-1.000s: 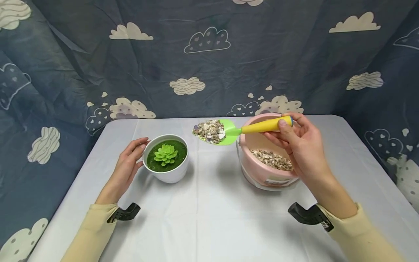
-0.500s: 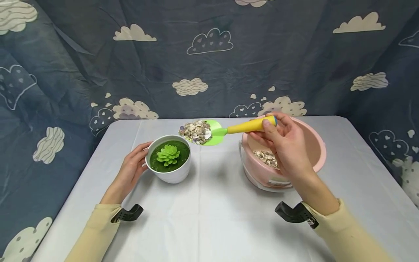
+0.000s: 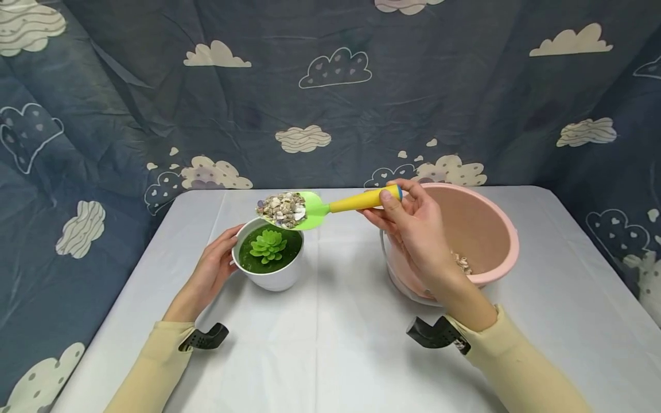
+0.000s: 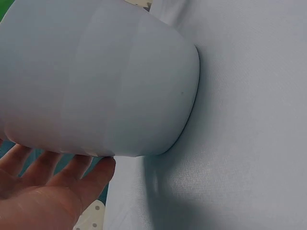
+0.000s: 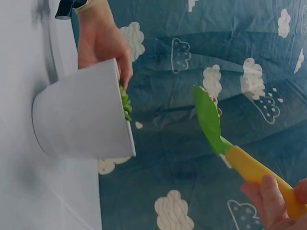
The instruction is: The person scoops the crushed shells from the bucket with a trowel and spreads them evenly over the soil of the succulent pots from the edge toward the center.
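Note:
My right hand point(image 3: 420, 223) grips the yellow handle of a toy garden trowel point(image 3: 364, 200) between thumb and fingers. The trowel's green blade is heaped with shell-like gravel point(image 3: 283, 210); it is held in the air, overlapping the far rim of a white flowerpot point(image 3: 276, 279) in the head view. A green succulent point(image 3: 268, 246) sits in the pot's dark green filling. In the right wrist view the blade point(image 5: 208, 112) is apart from the pot point(image 5: 81, 115). My left hand point(image 3: 212, 267) touches the pot's left side, its fingertips point(image 4: 106, 165) against the wall.
A pink bucket point(image 3: 508, 252) stands on the right of the table, with gravel point(image 3: 461, 263) showing in its bottom behind my right wrist. White cloth point(image 3: 330, 355) covers the table. A dark cloud-patterned curtain point(image 3: 330, 109) hangs behind it.
The right hand has carried the loaded trowel left, from beside the bucket to the pot's far rim. The left hand has moved in against the pot. The view has shifted slightly.

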Motion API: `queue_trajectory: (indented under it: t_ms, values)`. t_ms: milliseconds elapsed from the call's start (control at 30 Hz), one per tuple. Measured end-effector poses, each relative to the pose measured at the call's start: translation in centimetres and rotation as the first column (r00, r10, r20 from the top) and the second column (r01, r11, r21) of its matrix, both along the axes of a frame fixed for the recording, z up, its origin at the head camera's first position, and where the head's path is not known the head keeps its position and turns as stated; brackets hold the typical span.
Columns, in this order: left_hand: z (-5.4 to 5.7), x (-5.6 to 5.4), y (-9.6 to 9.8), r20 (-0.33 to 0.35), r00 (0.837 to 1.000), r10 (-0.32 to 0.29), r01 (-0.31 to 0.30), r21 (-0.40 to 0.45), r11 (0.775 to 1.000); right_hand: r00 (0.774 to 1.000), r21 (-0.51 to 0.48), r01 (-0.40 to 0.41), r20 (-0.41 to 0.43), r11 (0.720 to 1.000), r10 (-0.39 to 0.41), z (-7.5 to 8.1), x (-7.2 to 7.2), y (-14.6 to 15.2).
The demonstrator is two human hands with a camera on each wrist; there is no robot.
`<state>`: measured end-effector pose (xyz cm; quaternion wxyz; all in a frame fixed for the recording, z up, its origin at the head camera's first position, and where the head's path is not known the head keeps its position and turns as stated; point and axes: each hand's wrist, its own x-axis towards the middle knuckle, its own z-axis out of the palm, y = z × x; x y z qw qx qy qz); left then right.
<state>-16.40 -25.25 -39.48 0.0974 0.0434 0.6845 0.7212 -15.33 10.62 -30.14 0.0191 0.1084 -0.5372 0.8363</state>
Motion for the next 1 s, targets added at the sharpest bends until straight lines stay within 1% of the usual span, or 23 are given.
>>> queue_trajectory:
  t_ms: [133,233,367,567,633,700,767,833,933,1000]
  values:
    - [-0.1,0.0,-0.1,0.006,1.0,-0.007,0.007,0.014,1.0,1.0,0.0,-0.004,-0.018,1.0,0.004,-0.5,-0.4,-1.3]
    - [-0.1,-0.1,-0.1,0.008,1.0,-0.013,0.012,0.029,1.0,1.0,0.003,0.0,0.0,1.0,0.0,-0.7,-0.5,-2.2]
    - [-0.2,-0.1,-0.2,0.009,1.0,-0.005,0.005,0.043,0.999,1.0,0.02,0.001,0.016,1.0,-0.002,-0.9,-0.6,-3.3]
    - [-0.4,-0.1,-0.2,-0.004,1.0,-0.008,0.008,0.09,0.996,1.0,0.039,-0.001,-0.029,0.999,0.003,-1.6,-0.7,-4.4]
    - [-0.5,-0.2,-0.2,-0.009,1.0,-0.023,0.023,0.106,0.994,0.999,0.048,-0.002,-0.036,0.999,0.004,-1.8,-0.7,-4.6]
    - [-0.5,-0.3,-0.3,-0.017,0.999,-0.046,0.048,0.112,0.992,0.999,0.051,-0.002,-0.032,0.999,0.003,-2.0,-0.7,-4.7]
    - [-0.5,-0.5,-0.3,-0.034,0.996,-0.088,0.092,0.117,0.989,1.0,0.055,0.0,-0.023,0.998,0.001,-2.1,-0.8,-4.8]
    - [-0.5,-0.5,-0.4,-0.066,0.987,-0.148,0.155,0.13,0.979,1.0,0.057,0.003,-0.012,0.998,-0.003,-2.3,-0.8,-4.8]
    - [-0.5,-0.4,-0.7,-0.088,0.97,-0.227,0.235,0.091,0.968,1.0,0.068,0.003,-0.002,0.998,-0.003,-2.5,-0.9,-4.9]
    - [-0.4,-0.2,-0.9,-0.094,0.961,-0.259,0.265,0.059,0.962,1.0,0.077,0.001,0.002,0.997,-0.002,-2.6,-1.0,-4.9]
